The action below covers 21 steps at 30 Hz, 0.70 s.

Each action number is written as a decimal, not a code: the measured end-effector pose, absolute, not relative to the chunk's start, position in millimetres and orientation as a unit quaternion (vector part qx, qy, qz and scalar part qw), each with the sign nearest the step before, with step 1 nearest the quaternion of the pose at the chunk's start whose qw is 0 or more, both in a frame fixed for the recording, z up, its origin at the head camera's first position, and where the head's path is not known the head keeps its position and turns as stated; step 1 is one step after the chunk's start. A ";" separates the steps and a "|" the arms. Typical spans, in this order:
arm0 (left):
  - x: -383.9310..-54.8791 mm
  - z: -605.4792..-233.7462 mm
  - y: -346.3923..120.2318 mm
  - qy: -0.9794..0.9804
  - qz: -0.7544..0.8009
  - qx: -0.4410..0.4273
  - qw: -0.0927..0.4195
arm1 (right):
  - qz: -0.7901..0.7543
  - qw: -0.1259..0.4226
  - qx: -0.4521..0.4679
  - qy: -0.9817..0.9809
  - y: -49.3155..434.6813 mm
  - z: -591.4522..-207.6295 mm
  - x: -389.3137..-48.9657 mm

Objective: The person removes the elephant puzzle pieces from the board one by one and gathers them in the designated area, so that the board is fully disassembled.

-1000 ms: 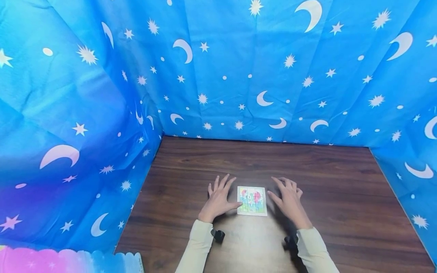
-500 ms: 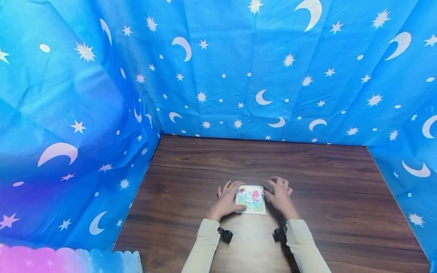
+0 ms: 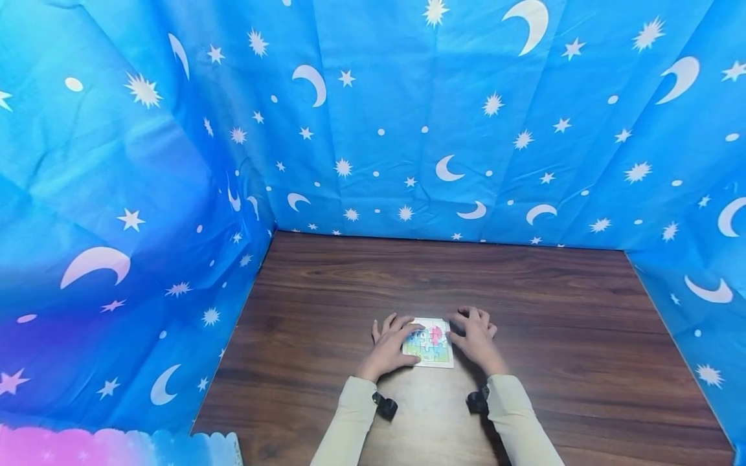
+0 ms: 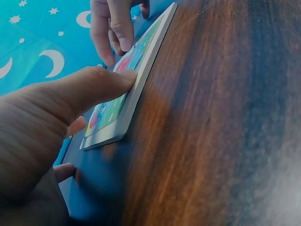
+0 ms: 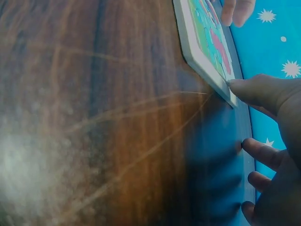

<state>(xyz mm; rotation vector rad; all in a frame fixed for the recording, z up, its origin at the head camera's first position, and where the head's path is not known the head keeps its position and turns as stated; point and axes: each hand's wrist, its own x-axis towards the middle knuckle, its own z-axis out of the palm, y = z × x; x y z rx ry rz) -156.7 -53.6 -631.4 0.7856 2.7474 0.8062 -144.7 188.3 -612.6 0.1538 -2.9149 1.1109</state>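
Note:
A small square jigsaw puzzle (image 3: 434, 353) in a white frame, with a colourful picture, lies flat on the brown wooden table. My left hand (image 3: 386, 353) reaches over its left side. In the left wrist view the left thumb (image 4: 101, 84) lies straight across the puzzle (image 4: 109, 117) near the frame's edge. At the right side is my right hand (image 3: 476, 342), its fingers loosely bent. The right thumb tip touches the frame's corner in the right wrist view, where the puzzle (image 5: 207, 42) is partly out of view. The other right fingers are spread by the table.
Wood-grain table (image 3: 326, 278) surrounds the puzzle. Behind it and at both sides hangs blue cloth (image 3: 373, 116) with white moons and stars. A scalloped pink and blue edge (image 3: 116, 446) shows at the lower left. Each wrist wears a small black camera (image 3: 384, 406).
Both hands have come inward to the puzzle. The left hand has moved right so its thumb and a fingertip are over the puzzle; the right hand has moved left to its edge.

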 end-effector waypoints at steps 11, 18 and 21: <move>-153.1 -636.4 -56.0 0.922 0.258 0.273 0.095 | 0.363 0.010 0.073 -0.929 190.9 -619.1 -143.9; -155.3 -635.4 -55.0 0.921 0.248 0.284 0.100 | 0.368 0.018 0.075 -0.927 192.2 -619.7 -146.3; -155.5 -634.3 -54.7 0.920 0.252 0.281 0.102 | 0.377 0.018 0.076 -0.923 191.6 -618.1 -147.6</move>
